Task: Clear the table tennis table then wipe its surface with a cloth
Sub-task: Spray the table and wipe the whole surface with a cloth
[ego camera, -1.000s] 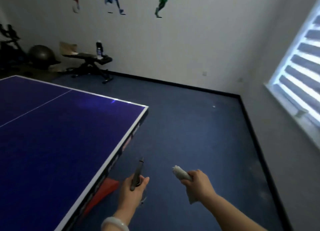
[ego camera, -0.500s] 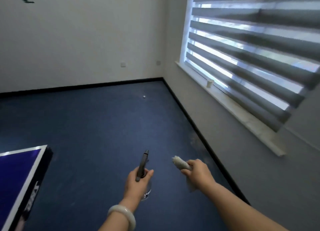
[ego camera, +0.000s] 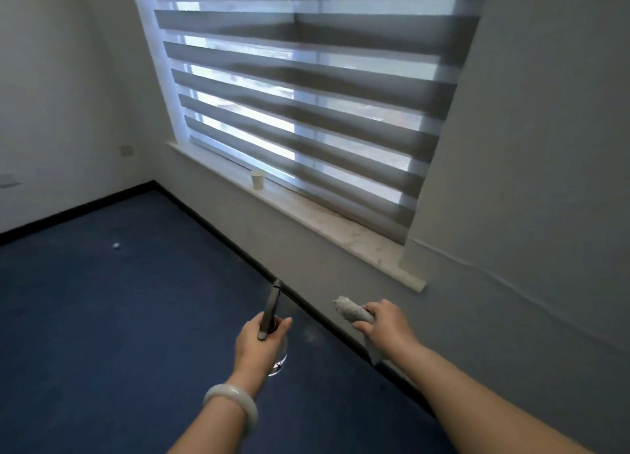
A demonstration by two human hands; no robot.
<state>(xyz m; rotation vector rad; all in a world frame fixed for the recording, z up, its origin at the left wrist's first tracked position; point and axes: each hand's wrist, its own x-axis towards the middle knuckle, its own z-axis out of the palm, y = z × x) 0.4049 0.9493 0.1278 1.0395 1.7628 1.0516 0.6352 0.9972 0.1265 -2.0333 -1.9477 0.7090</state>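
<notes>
My left hand (ego camera: 259, 344) grips a slim dark object (ego camera: 272, 303), seen edge-on and pointing up. The same hand also holds a clear glass (ego camera: 279, 363) that shows below the fingers. My right hand (ego camera: 385, 324) holds a rolled pale cloth (ego camera: 351, 312); one end sticks out to the left and a loose end hangs below the hand. Both hands are over the blue floor near the wall. The table tennis table is out of view.
A window with striped blinds (ego camera: 306, 95) fills the wall ahead. A paper cup (ego camera: 257, 179) stands on the pale window sill (ego camera: 341, 228). A small white ball (ego camera: 116, 245) lies on the blue floor (ego camera: 119, 317) at the left. Black skirting (ego camera: 218, 230) runs along the wall.
The view has swung right, from the table to the window wall, and the table has left the frame. Both hands keep the same hold on their objects.
</notes>
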